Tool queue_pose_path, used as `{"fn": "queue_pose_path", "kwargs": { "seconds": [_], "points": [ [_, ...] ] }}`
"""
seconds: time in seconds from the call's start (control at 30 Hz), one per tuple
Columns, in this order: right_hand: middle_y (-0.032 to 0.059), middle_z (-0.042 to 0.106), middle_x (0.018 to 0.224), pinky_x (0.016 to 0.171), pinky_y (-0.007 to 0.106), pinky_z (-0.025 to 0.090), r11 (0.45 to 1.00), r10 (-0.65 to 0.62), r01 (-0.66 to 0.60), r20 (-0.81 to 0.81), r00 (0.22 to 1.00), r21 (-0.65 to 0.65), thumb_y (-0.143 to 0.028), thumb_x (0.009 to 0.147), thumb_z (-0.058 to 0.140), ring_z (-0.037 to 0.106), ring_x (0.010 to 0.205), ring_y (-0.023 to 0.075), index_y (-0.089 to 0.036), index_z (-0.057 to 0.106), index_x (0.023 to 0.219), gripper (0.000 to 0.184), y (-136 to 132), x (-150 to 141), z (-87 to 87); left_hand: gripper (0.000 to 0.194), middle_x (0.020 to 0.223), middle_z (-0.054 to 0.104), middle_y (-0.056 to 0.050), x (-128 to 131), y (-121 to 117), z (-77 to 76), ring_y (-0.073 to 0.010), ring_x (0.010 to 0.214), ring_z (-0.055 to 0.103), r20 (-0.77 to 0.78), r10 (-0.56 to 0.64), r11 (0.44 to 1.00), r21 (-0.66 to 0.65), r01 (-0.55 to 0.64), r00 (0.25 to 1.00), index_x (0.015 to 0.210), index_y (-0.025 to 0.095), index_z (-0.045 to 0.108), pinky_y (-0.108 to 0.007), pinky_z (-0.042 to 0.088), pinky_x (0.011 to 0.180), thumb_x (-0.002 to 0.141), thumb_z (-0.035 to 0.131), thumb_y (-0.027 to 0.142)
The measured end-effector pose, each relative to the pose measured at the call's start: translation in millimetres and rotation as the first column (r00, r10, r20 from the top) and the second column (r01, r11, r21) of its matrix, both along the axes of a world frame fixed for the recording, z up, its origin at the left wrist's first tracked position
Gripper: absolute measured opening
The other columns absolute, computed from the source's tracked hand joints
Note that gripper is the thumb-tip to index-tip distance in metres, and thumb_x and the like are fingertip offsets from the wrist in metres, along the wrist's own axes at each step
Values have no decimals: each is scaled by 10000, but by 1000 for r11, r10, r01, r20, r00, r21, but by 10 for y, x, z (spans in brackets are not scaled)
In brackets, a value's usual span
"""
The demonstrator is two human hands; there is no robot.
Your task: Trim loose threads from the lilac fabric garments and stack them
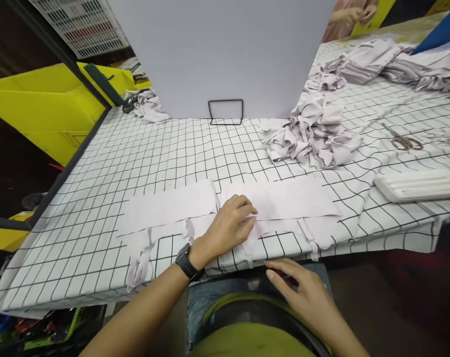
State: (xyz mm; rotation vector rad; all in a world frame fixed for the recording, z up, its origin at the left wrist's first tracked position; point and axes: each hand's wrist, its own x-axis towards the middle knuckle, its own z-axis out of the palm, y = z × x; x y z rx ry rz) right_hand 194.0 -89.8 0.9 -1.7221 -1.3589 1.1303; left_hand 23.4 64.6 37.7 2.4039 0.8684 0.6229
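Two pale pinkish fabric pieces lie flat side by side near the table's front edge, a left piece [168,206] and a right piece [295,198]. Narrow strips, such as the looped strip [139,263], hang from their lower sides. My left hand [232,223], with a black watch on the wrist, rests at the inner end of the right piece. Its thumb and fingers are pinched at that piece's lower edge; the exact grip is partly hidden. Just off the table edge, over my lap, my right hand [302,287] has thumb and fingers apart and holds nothing.
A crumpled fabric heap [314,134] lies behind the right piece. Scissors [405,141] and a white plastic block [421,186] are at right. A grey board [225,54] stands at the back, yellow bins [42,109] at left. Another person's hands [353,15] show top right.
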Motion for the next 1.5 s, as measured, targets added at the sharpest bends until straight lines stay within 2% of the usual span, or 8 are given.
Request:
{"fn": "queue_pose_path", "kwargs": {
  "seconds": [0.2, 0.57, 0.77, 0.87, 0.97, 1.1, 1.3, 1.5],
  "points": [
    [41, 701, 720, 680, 306, 491, 996, 22, -19, -31, 999, 86, -453, 809, 695, 633, 696, 221, -198, 793, 798, 273, 170, -340, -293, 187, 1148, 591, -105, -157, -341, -123, -229, 1054, 545, -147, -85, 993, 75, 96, 986, 1135, 145, 610, -370, 495, 918, 972, 594, 235],
    [40, 734, 697, 603, 261, 481, 983, 182, -180, 30, 983, -46, -543, 902, 595, 674, 676, 231, -205, 740, 668, 436, -606, 42, 349, 239, 1217, 565, -95, -165, -397, -172, -236, 1064, 508, -323, -14, 964, 247, 99, 946, 1176, 159, 561, -367, 450, 936, 1014, 549, 335],
    [26, 727, 627, 613, 264, 525, 993, -8, 7, -8, 1000, -116, -581, 813, 708, 667, 630, 223, -241, 780, 1050, 420, -807, 212, 444, 229, 1197, 567, -92, -165, -402, -158, -235, 1039, 517, -337, -9, 960, 260, 102, 942, 1167, 169, 559, -366, 456, 915, 1007, 561, 334],
    [57, 733, 652, 610, 252, 531, 985, -82, 55, -163, 983, -162, -611, 810, 718, 660, 640, 207, -239, 786, 791, 379, -792, 204, 534, 236, 1207, 569, -100, -164, -380, -157, -243, 1052, 518, -348, -13, 960, 257, 108, 937, 1168, 162, 560, -379, 464, 924, 1008, 559, 336],
    [96, 789, 804, 679, 299, 576, 955, -267, 160, -482, 834, -250, -622, 732, 792, 711, 736, 238, -250, 824, 828, 385, -694, 147, 634, 214, 1183, 583, -108, -154, -378, -146, -247, 1041, 529, -343, -23, 966, 234, 110, 939, 1149, 154, 572, -393, 482, 910, 1000, 571, 307],
    [120, 806, 919, 759, 339, 584, 929, -358, 190, -641, 679, -317, -544, 608, 914, 727, 836, 255, -247, 837, 931, 445, -472, 93, 651, 181, 1144, 620, -102, -140, -519, -12, -230, 1050, 568, -104, -51, 993, 105, 62, 993, 1166, 174, 580, -393, 517, 897, 1000, 509, 180],
    [8, 619, 614, 601, 249, 461, 971, -236, 192, -481, 844, -140, -554, 739, 827, 485, 590, 134, -189, 815, 818, 373, -201, 87, 497, 294, 1145, 656, -86, -105, -885, 414, -219, 1114, 598, 295, -151, 950, -220, 221, 943, 1193, 217, 616, -383, 524, 983, 915, 595, 122],
    [-15, 506, 597, 556, 244, 389, 999, -54, 54, -222, 973, -6, -511, 890, 663, 447, 583, 136, -198, 710, 636, 406, -92, 76, 479, 158, 968, 695, -50, 54, -866, 417, -185, 926, 641, 309, 117, 796, -597, 97, 944, 1027, 193, 691, -339, 528, 845, 870, 678, 193]
  ]
}}
